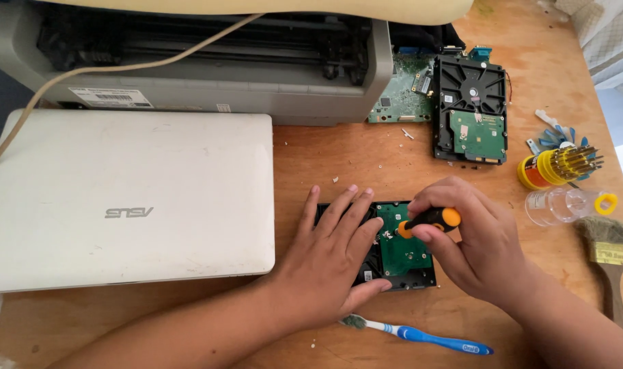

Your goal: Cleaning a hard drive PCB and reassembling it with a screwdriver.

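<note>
Landmark: hard drive (400,256), lying circuit side up on the wooden surface (339,154), near its front middle.

- Toothbrush (421,335), blue and white, bristles dirty; just in front of the hard drive, lying flat.
- Left hand (332,256); palm down on the hard drive's left half, fingers (342,212) spread flat and gripping nothing, judged to pin the drive so it cannot turn.
- Right hand (472,236); over the hard drive's right edge, fingers closed around a screwdriver (427,220) with black and orange handle, tip down on the green board, held steeply, likely to keep the bit seated in a screw.
- Hard drive itself: black casing, green circuit board exposed, partly hidden by both hands.
- Paintbrush (608,256), clear bottle (561,205), yellow bit holder (550,167); right of the hard drive, within reach.
- Laptop (127,198), white, closed; left of it.
- Second drive (470,109) and loose green board (404,92); behind it.
- Printer (209,58), grey; behind and left.
</note>
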